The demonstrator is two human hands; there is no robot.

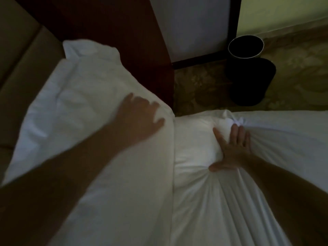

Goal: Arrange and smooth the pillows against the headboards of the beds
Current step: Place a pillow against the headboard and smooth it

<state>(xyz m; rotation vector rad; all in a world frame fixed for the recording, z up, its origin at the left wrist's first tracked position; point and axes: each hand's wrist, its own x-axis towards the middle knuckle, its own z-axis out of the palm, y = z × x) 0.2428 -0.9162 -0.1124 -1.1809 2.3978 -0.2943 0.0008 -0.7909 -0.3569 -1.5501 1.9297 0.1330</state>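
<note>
Pillow (pixel 79 103) at centre left looks soft, light; I'd take its corners; left hand (pixel 140 114) spread on it, right hand (pixel 232 150) flat on bunched bedding (pixel 221 201)

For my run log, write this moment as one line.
left hand: rests on pillow | right hand: presses creased white bedding | stage: smoothing
</note>
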